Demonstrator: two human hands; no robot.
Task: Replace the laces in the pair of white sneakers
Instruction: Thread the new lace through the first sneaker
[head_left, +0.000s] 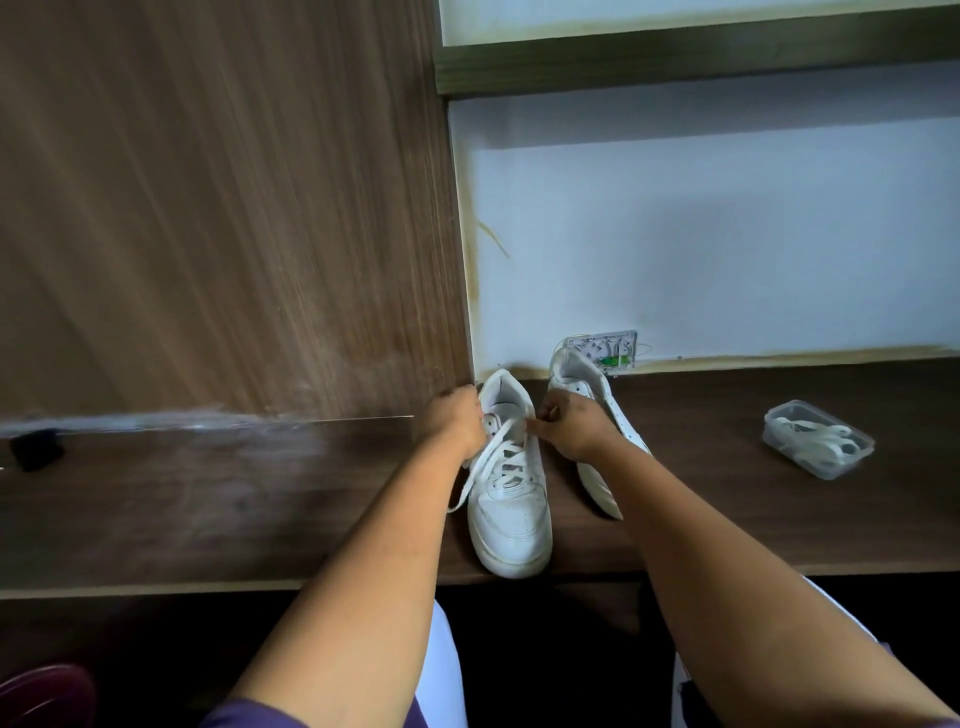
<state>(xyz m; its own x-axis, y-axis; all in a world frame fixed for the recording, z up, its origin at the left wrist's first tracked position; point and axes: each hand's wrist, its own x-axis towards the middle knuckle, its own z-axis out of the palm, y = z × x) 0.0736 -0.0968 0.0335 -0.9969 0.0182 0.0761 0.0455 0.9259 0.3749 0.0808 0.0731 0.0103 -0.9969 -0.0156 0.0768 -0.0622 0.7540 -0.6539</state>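
Head view, looking down on a dark wood-grain bench (208, 519). Two white sneakers stand side by side with toes toward the viewer. The near sneaker (511, 519) sits at the bench's front edge, laced across its middle eyelets with a white lace (501, 457); one free end trails off its left side onto the bench. The second sneaker (597, 415) stands just to its right and farther back, partly covered by the right forearm.

Left hand (454, 423): grip closed, fingers curled at the left upper eyelets of the near sneaker, apparently around the lace, though the strand inside the fist is hidden. Right hand (571, 423): grip pinched, thumb and forefinger pressed together on the lace at the right upper eyelets, the remaining fingers curled.

Well apart to the right, a clear plastic container (818, 439) rests on the bench and holds a coil of white laces (810, 441). A wood panel (234, 208) rises at left; a white wall (727, 249) stands behind the sneakers.
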